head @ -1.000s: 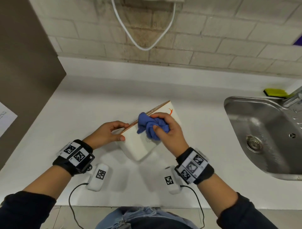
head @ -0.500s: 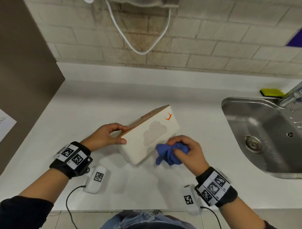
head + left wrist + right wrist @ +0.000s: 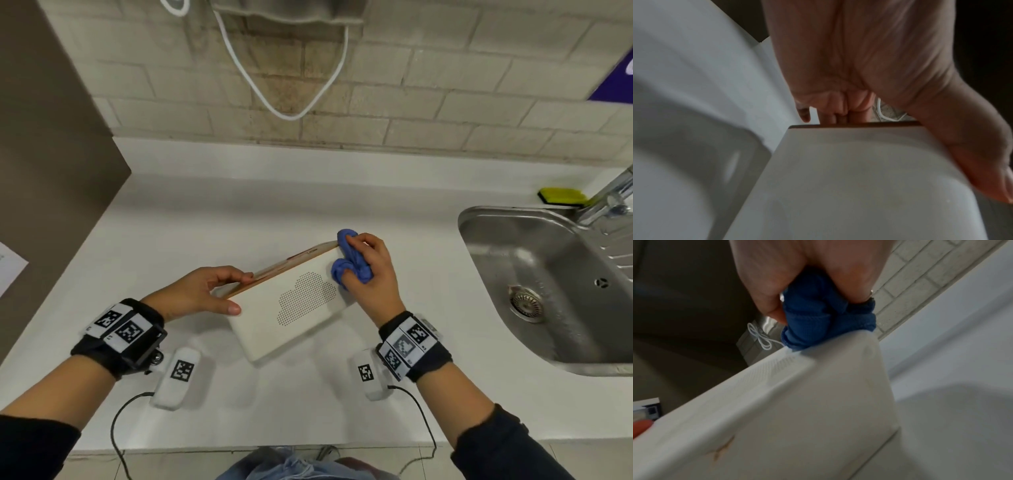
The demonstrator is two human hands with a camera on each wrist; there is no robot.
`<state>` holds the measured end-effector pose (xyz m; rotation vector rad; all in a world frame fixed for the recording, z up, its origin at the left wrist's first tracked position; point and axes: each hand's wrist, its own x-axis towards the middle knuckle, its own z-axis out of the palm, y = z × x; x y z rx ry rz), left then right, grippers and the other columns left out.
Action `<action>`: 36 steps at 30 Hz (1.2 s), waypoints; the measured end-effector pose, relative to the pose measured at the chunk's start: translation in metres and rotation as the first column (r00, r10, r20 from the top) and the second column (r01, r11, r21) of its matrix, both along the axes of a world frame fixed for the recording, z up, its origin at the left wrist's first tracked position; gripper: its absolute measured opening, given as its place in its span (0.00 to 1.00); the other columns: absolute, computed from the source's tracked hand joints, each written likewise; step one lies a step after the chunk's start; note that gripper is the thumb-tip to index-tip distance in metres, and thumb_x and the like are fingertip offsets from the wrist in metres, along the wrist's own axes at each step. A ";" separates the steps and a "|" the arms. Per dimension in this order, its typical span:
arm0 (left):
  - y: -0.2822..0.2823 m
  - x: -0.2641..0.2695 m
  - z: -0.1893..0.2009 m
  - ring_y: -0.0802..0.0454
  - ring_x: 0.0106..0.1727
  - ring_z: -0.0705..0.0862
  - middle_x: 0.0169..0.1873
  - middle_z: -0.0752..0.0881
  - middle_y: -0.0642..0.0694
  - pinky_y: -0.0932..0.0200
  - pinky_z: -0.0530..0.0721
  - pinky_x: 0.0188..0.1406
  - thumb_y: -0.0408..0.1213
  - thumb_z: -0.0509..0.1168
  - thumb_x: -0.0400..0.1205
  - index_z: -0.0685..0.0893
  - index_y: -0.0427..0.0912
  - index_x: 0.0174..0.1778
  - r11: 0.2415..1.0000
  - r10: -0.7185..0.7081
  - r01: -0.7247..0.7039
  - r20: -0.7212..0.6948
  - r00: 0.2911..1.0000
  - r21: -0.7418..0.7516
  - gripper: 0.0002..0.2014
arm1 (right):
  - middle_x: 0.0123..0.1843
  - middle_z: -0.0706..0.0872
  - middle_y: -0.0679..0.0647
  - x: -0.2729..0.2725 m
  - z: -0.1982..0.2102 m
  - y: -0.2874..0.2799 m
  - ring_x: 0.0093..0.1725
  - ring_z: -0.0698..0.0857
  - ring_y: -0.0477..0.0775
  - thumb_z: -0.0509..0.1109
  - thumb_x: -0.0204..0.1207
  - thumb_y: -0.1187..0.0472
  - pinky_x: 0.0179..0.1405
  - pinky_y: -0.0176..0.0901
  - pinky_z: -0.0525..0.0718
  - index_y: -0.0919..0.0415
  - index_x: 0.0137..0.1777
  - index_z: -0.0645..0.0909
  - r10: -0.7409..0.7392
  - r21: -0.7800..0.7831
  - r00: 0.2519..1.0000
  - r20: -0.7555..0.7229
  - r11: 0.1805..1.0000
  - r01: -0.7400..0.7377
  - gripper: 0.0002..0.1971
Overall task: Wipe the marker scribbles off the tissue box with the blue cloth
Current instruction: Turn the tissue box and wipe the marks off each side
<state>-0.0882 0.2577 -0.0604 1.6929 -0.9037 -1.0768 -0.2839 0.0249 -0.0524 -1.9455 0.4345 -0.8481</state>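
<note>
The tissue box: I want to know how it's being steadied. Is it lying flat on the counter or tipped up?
Tipped up. The tissue box rests on one lower edge, its face tilted, left hand gripping its top edge.

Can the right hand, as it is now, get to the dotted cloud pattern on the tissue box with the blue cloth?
Probably yes. The right hand holds the blue cloth on the tissue box just beside the dotted cloud pattern; the left hand grips the other end, off it.
</note>
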 end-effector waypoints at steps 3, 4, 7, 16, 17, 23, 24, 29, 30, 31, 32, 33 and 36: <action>0.001 -0.002 0.000 0.62 0.68 0.77 0.62 0.84 0.59 0.66 0.70 0.66 0.56 0.83 0.49 0.86 0.55 0.53 1.000 0.005 -0.005 0.007 1.000 -0.001 0.35 | 0.56 0.73 0.59 0.003 0.002 -0.005 0.58 0.75 0.25 0.68 0.62 0.80 0.56 0.22 0.73 0.74 0.57 0.81 0.063 -0.129 0.998 0.020 0.990 -0.060 0.20; 0.002 -0.003 0.001 0.62 0.68 0.77 0.62 0.84 0.59 0.66 0.70 0.66 0.56 0.82 0.49 0.86 0.55 0.54 1.000 0.004 -0.004 0.009 1.000 -0.003 0.35 | 0.55 0.75 0.58 0.004 0.004 -0.006 0.58 0.75 0.26 0.68 0.62 0.78 0.55 0.24 0.73 0.73 0.55 0.83 0.090 -0.187 0.996 0.020 0.979 -0.085 0.19; 0.002 -0.003 0.000 0.61 0.68 0.78 0.63 0.84 0.57 0.64 0.71 0.67 0.56 0.82 0.50 0.85 0.54 0.55 1.000 0.010 -0.009 0.020 1.000 -0.012 0.35 | 0.51 0.80 0.52 0.003 0.002 -0.014 0.58 0.77 0.30 0.69 0.60 0.80 0.54 0.25 0.75 0.73 0.49 0.85 0.226 -0.324 0.974 -0.020 0.920 -0.220 0.16; 0.003 -0.001 -0.003 0.61 0.67 0.78 0.62 0.84 0.60 0.62 0.71 0.66 0.61 0.81 0.48 0.85 0.55 0.56 0.999 0.037 -0.035 0.061 0.997 -0.028 0.39 | 0.42 0.88 0.54 -0.039 -0.017 -0.026 0.42 0.79 0.53 0.62 0.64 0.62 0.45 0.42 0.81 0.59 0.38 0.88 0.263 -0.331 0.881 -0.393 0.854 -0.402 0.12; 0.003 -0.001 -0.002 0.62 0.66 0.78 0.62 0.83 0.62 0.64 0.71 0.65 0.62 0.81 0.47 0.85 0.56 0.55 0.999 0.043 -0.041 0.076 0.996 -0.031 0.39 | 0.40 0.88 0.53 -0.047 -0.022 -0.029 0.40 0.80 0.54 0.60 0.62 0.55 0.43 0.47 0.83 0.59 0.36 0.87 0.223 -0.305 0.825 -0.519 0.853 -0.423 0.15; 0.002 0.001 0.005 0.68 0.65 0.78 0.61 0.81 0.71 0.67 0.71 0.63 0.65 0.80 0.45 0.85 0.62 0.52 0.999 0.036 -0.036 0.107 0.994 -0.003 0.37 | 0.35 0.89 0.46 -0.084 -0.019 -0.044 0.40 0.85 0.43 0.63 0.59 0.62 0.44 0.37 0.83 0.50 0.33 0.84 0.068 0.200 0.960 -0.272 0.980 -0.012 0.09; 0.002 0.000 0.005 0.68 0.65 0.77 0.61 0.81 0.71 0.67 0.70 0.64 0.65 0.80 0.45 0.85 0.62 0.52 1.000 0.028 -0.029 0.110 0.993 0.007 0.37 | 0.38 0.88 0.46 -0.082 -0.010 -0.044 0.42 0.85 0.42 0.62 0.60 0.67 0.45 0.34 0.83 0.53 0.37 0.83 0.054 0.316 0.988 -0.144 0.949 -0.006 0.11; 0.004 -0.001 0.009 0.62 0.68 0.76 0.63 0.83 0.59 0.58 0.68 0.71 0.57 0.82 0.46 0.86 0.61 0.51 0.999 0.031 -0.033 0.074 0.997 0.035 0.34 | 0.48 0.84 0.53 -0.038 0.013 -0.014 0.46 0.84 0.42 0.66 0.61 0.62 0.47 0.34 0.84 0.58 0.46 0.79 0.039 0.435 0.996 0.083 0.898 -0.071 0.12; 0.004 -0.002 0.009 0.62 0.68 0.76 0.63 0.82 0.58 0.57 0.68 0.72 0.56 0.82 0.47 0.86 0.60 0.51 0.999 0.031 -0.033 0.064 0.997 0.035 0.34 | 0.47 0.84 0.52 -0.027 0.010 -0.007 0.46 0.84 0.40 0.67 0.61 0.64 0.48 0.33 0.83 0.56 0.45 0.79 0.003 0.392 0.999 0.054 0.920 -0.024 0.11; 0.005 -0.003 0.010 0.62 0.68 0.76 0.64 0.82 0.58 0.58 0.68 0.72 0.56 0.82 0.47 0.87 0.60 0.51 0.999 0.030 -0.031 0.055 0.998 0.033 0.34 | 0.45 0.85 0.51 -0.018 0.006 0.000 0.45 0.84 0.40 0.67 0.61 0.65 0.48 0.34 0.82 0.53 0.43 0.80 -0.045 0.359 0.998 0.034 0.933 0.030 0.10; 0.004 -0.003 0.010 0.63 0.68 0.76 0.64 0.81 0.57 0.59 0.68 0.71 0.58 0.82 0.46 0.87 0.60 0.51 0.999 0.028 -0.029 0.048 0.998 0.032 0.35 | 0.44 0.85 0.51 -0.010 0.002 0.007 0.46 0.84 0.44 0.68 0.62 0.66 0.48 0.36 0.81 0.50 0.41 0.80 -0.103 0.341 0.994 0.028 0.936 0.087 0.11; 0.004 -0.004 0.010 0.63 0.68 0.77 0.64 0.81 0.57 0.61 0.68 0.70 0.60 0.82 0.46 0.86 0.60 0.52 0.999 0.028 -0.030 0.044 0.999 0.030 0.35 | 0.44 0.85 0.53 -0.005 -0.003 0.012 0.47 0.84 0.49 0.68 0.62 0.66 0.46 0.38 0.80 0.47 0.39 0.79 -0.168 0.307 0.986 0.023 0.939 0.153 0.11; 0.005 -0.004 0.009 0.65 0.67 0.77 0.64 0.82 0.57 0.67 0.70 0.66 0.62 0.81 0.46 0.86 0.60 0.52 0.999 0.045 -0.046 0.047 0.998 0.009 0.36 | 0.52 0.84 0.54 0.006 -0.014 0.024 0.51 0.76 0.60 0.70 0.69 0.64 0.43 0.39 0.73 0.52 0.42 0.83 -0.357 0.033 0.931 -0.077 0.932 0.361 0.06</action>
